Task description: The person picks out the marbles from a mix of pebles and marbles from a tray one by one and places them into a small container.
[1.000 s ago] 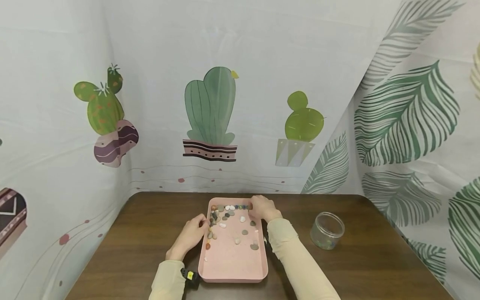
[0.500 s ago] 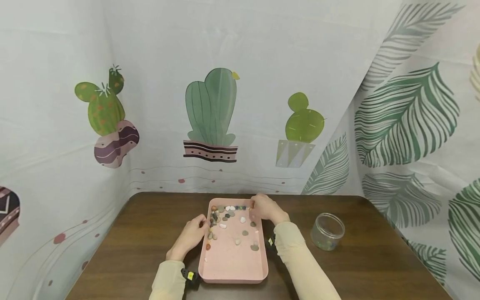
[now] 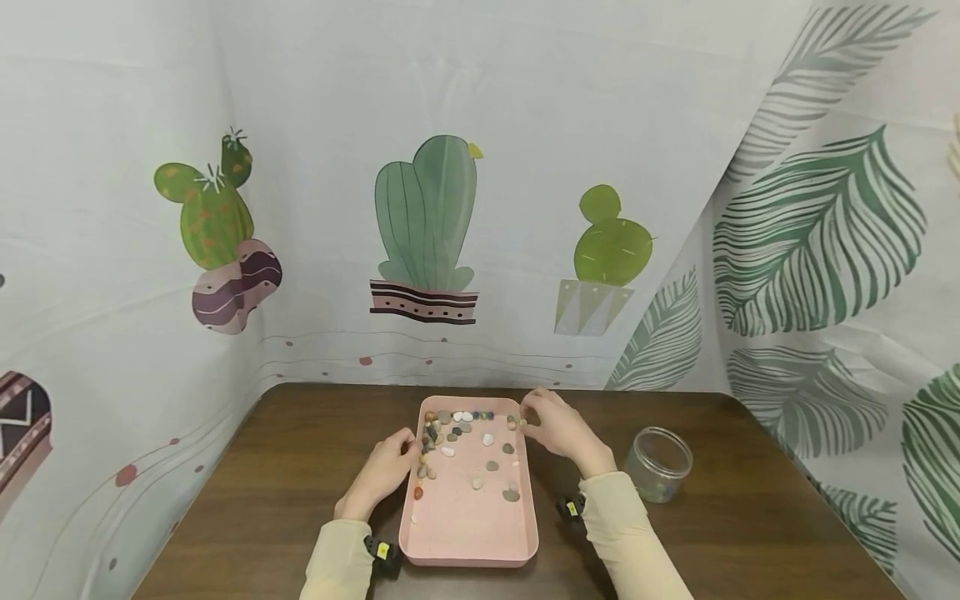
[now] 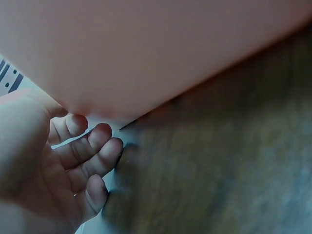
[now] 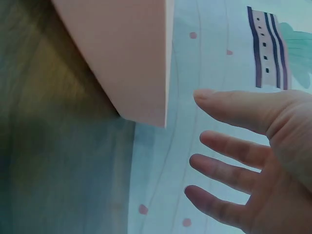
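A shallow pink tray (image 3: 468, 537) lies on the table with small stones in it. At its left rim, my left hand (image 3: 384, 471) rests with the fingers loosely curled; in the left wrist view the fingertips (image 4: 100, 134) are right by the tray's outer wall. My right hand (image 3: 558, 429) is at the tray's far right corner, just outside the rim. In the right wrist view its thumb and fingers (image 5: 219, 175) are spread apart with nothing between them. White stones (image 3: 462, 416) and dark glass beads (image 3: 483, 415) line the far side; greenish pebbles (image 3: 512, 422) sit in the far right corner.
A clear round tub (image 3: 660, 464) with a few greenish beads stands on the brown table (image 3: 720, 533) to the right. Behind the table hangs a white cloth (image 3: 517, 250) printed with cacti and leaves. Grey pebbles (image 3: 511, 495) lie along the tray's right side.
My right hand has drawn back to the right, out over the rim, uncovering the pebbles in the far right corner. The left hand has kept its place.
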Demonstrator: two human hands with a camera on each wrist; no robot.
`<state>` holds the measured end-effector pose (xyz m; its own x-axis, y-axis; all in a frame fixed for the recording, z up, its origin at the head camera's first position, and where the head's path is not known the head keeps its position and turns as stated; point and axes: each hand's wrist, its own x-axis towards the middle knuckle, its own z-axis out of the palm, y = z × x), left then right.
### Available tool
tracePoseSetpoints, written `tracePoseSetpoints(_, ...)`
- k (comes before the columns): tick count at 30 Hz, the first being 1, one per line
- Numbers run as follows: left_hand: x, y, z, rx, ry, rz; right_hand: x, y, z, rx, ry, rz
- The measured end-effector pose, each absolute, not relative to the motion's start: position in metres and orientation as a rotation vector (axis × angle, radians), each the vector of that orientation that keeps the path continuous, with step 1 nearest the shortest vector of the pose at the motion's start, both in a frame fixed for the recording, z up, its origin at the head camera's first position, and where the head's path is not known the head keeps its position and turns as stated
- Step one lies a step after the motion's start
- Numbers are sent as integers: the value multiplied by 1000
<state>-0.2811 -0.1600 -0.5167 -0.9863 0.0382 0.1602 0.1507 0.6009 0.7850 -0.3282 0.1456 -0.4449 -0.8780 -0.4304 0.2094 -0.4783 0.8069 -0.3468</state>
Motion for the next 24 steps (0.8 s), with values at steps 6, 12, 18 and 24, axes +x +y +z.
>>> tracePoseSetpoints(6,-281,-161,-516,-150,-2692,-1319,-316,158,-439,771,-2812,536)
tracePoseSetpoints(12,-281,-159,-515,-157,-2710,-1333,-303,182,-434,844,-2745,461)
tracePoseSetpoints(18,-283,-159,-514,-142,-2706,-1326,-292,209,-427,860,-2690,405)
tracePoseSetpoints(24,-280,-160,-514,-147,-2711,-1330,-279,234,-426,852,-2631,311)
